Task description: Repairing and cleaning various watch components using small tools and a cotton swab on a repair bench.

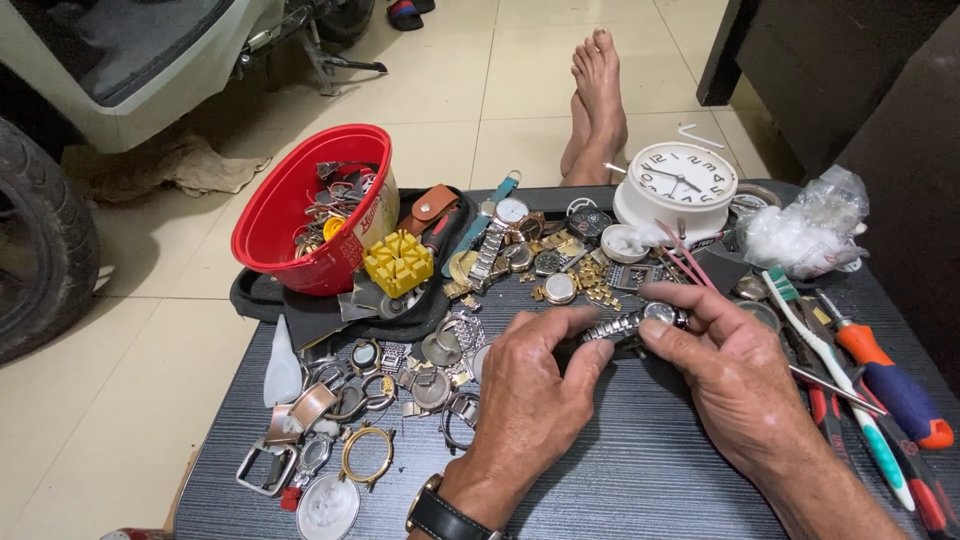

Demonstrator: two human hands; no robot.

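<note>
Head: both hands (540, 385) pinch metal watch (640, 322); red bowl (275, 215) w/ watch parts (335, 200).

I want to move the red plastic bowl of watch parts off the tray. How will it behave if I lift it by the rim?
The red bowl already sits tilted on the black tray, so it probably tips easily. It holds a heap of metal parts, so it is likely heavy for its size. The thin plastic rim may flex, spilling pieces.
</note>
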